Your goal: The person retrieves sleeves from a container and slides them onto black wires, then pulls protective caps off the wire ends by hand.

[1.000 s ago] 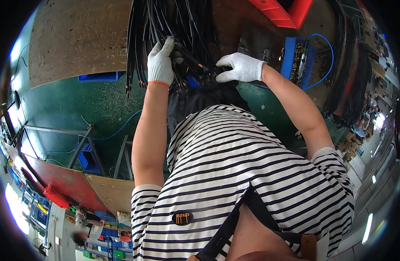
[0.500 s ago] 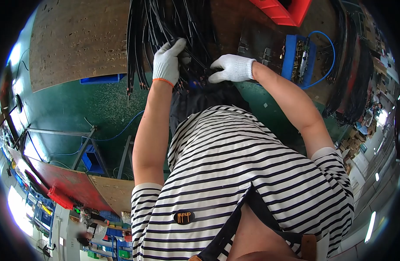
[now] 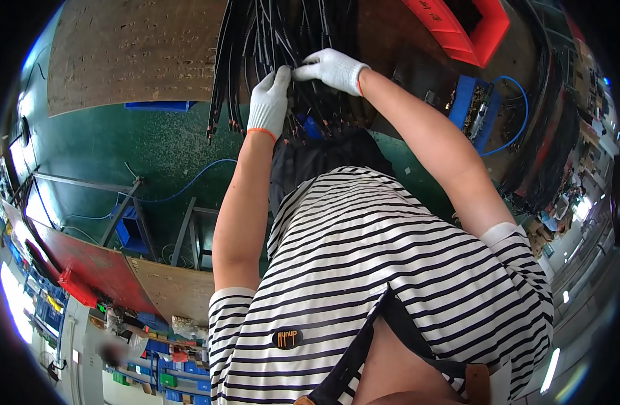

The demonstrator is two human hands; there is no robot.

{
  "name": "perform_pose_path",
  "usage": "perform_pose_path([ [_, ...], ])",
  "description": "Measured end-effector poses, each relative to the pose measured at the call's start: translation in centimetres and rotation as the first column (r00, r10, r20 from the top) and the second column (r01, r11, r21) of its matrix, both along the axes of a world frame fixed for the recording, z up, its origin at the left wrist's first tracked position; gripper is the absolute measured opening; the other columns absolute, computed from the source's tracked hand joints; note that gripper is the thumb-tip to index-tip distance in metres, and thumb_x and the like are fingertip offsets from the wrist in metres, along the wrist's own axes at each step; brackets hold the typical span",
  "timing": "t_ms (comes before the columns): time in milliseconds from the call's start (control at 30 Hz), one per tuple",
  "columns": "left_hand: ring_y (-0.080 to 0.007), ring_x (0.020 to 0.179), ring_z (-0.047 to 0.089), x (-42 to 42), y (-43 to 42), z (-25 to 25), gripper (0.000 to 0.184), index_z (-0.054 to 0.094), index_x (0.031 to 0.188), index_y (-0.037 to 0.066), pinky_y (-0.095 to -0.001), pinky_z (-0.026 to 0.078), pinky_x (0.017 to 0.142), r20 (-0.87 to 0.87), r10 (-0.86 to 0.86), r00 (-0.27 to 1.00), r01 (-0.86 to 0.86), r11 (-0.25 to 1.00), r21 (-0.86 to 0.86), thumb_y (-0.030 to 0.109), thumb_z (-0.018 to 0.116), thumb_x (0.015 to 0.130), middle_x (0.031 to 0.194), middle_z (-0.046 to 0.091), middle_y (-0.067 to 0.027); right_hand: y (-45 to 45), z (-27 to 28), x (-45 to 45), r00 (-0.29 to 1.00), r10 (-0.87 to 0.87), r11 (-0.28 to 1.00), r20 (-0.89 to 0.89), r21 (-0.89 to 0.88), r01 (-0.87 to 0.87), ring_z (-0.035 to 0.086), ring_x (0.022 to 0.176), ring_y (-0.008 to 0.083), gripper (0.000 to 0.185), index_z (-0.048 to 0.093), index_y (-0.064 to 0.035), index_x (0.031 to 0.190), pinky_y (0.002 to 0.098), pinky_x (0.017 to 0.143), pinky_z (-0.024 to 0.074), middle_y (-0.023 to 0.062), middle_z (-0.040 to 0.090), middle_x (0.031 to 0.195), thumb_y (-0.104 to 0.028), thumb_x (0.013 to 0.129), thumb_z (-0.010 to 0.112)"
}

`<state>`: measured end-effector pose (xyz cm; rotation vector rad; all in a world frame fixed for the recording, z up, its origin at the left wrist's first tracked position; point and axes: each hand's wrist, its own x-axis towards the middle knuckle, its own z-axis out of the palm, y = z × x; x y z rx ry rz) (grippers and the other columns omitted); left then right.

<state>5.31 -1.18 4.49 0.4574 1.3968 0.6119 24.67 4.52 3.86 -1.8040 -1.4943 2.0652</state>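
Note:
Many black cables [image 3: 259, 34] with copper-coloured ends hang over the near edge of the brown table. My left hand [image 3: 270, 102], in a white glove with an orange cuff, is closed on some of the cables, thumb pointing up. Beside it my right hand [image 3: 330, 69], gloved too, reaches in from the right, its fingers pinched on a cable close to my left fingertips. Part of what both hands grip is hidden by the gloves. A blue object [image 3: 312, 127] shows behind the cable ends, above my lap.
The worn brown table [image 3: 134, 54] spans the top. At the upper right are a red bin [image 3: 458, 40] and a blue tray [image 3: 464, 101] with small metal parts and a tool. A blue hose [image 3: 526, 118] curves beside it. Another person [image 3: 127, 334] is at the lower left.
My right hand has moved left and up to my left hand and closed on a cable. My left hand has shifted slightly. The view has turned a little.

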Motion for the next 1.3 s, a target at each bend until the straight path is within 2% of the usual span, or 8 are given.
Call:
perform_pose_path([
  [267, -0.0069, 0.061, 0.058, -1.0, -0.2, 1.1, 0.031, 0.066, 0.103, 0.007, -0.0241, 0.043, 0.053, 0.088, -0.052, 0.995, 0.053, 0.999, 0.0, 0.031, 0.083, 0.094, 0.079, 0.066, -0.0001, 3.8, -0.5, -3.2, 1.0, 0.014, 1.0, 0.012, -0.026, -0.014, 0.067, 0.114, 0.0193, 0.047, 0.076, -0.0014, 0.128, 0.0346, 0.102, 0.0505, 0.0122, 0.076, 0.124, -0.035, 0.096, 0.077],
  [367, -0.0096, 0.071, 0.064, -1.5, -0.3, 0.4, 0.033, 0.067, 0.107, 0.003, -0.0251, 0.049, 0.06, 0.124, -0.084, 0.989, 0.079, 0.996, 0.041, 0.022, 0.086, 0.088, 0.084, 0.069, -0.0021, 4.2, -1.1, -4.0, 1.0, -0.008, 1.0, 0.024, 0.0, 0.008, 0.067, 0.092, 0.0141, 0.044, 0.077, -0.002, 0.126, 0.0309, 0.082, 0.0524, 0.0083, 0.078, 0.108, -0.033, 0.095, 0.078],
  [467, -0.0111, 0.071, 0.064, -1.5, -0.6, 0.6, 0.032, 0.066, 0.107, 0.002, -0.027, 0.05, 0.063, 0.008, -0.141, 0.99, 0.141, 0.989, 0.043, 0.018, 0.085, 0.087, 0.085, 0.069, -0.0029, 5.0, -0.2, -4.5, 0.996, -0.046, 0.998, 0.071, 0.047, 0.042, 0.055, 0.06, 0.0104, 0.042, 0.079, -0.003, 0.118, 0.0301, 0.055, 0.0433, 0.0036, 0.072, 0.086, -0.036, 0.092, 0.08],
  [767, -0.0129, 0.07, 0.064, -2.2, -0.9, -0.6, 0.035, 0.069, 0.108, 0.001, -0.0281, 0.051, 0.064, -0.427, -0.21, 0.88, 0.328, 0.918, 0.225, 0.031, 0.08, 0.094, 0.083, 0.069, -0.0059, 7.3, 1.3, -3.2, 0.968, -0.236, 0.959, 0.089, 0.184, 0.217, 0.059, 0.063, 0.0139, 0.043, 0.08, -0.0052, 0.117, 0.0311, 0.062, 0.0509, 0.0055, 0.075, 0.091, -0.039, 0.09, 0.082],
  [900, -0.0075, 0.067, 0.06, -1.0, -0.4, 2.2, 0.036, 0.069, 0.107, 0.003, -0.0238, 0.046, 0.058, 0.088, 0.047, 0.995, -0.054, 0.995, 0.078, 0.039, 0.072, 0.102, 0.081, 0.068, -0.0025, 3.5, 4.3, -3.0, 0.995, -0.093, 0.993, -0.033, 0.069, 0.095, 0.062, 0.086, 0.0096, 0.045, 0.077, -0.0075, 0.123, 0.0317, 0.071, 0.0534, 0.002, 0.075, 0.11, -0.04, 0.092, 0.081],
  [1000, -0.0077, 0.066, 0.059, 0.2, -0.4, 1.2, 0.031, 0.068, 0.105, 0.004, -0.0241, 0.046, 0.058, 0.246, 0.106, 0.963, -0.127, 0.989, 0.07, 0.035, 0.07, 0.105, 0.082, 0.068, -0.0011, 0.0, 2.9, -3.1, 0.918, -0.319, 0.94, -0.237, 0.044, 0.338, 0.067, 0.103, 0.0099, 0.04, 0.075, -0.009, 0.127, 0.0286, 0.082, 0.0528, 0.0013, 0.075, 0.114, -0.03, 0.093, 0.082],
  [1133, -0.0093, 0.07, 0.061, 0.7, -1.0, 0.0, 0.03, 0.07, 0.115, 0.004, -0.0242, 0.045, 0.061, 0.328, 0.103, 0.939, -0.114, 0.993, 0.014, 0.033, 0.066, 0.108, 0.095, 0.073, -0.0013, -2.0, 3.6, -2.1, 0.84, -0.509, 0.859, -0.187, -0.059, 0.508, 0.067, 0.085, 0.0084, 0.029, 0.08, -0.011, 0.118, 0.0255, 0.064, 0.0519, -0.0008, 0.077, 0.105, -0.028, 0.095, 0.081],
  [1300, -0.006, 0.069, 0.059, 1.1, -0.6, 1.9, 0.03, 0.074, 0.119, 0.002, -0.0221, 0.046, 0.062, 0.117, -0.199, 0.973, 0.184, 0.975, 0.128, 0.029, 0.067, 0.106, 0.091, 0.072, 0.0022, -3.7, 3.8, 1.8, 0.947, -0.307, 0.934, -0.096, 0.162, 0.319, 0.069, 0.088, 0.0103, 0.031, 0.079, -0.0078, 0.117, 0.0287, 0.069, 0.0531, 0.0017, 0.078, 0.101, -0.031, 0.096, 0.078],
])
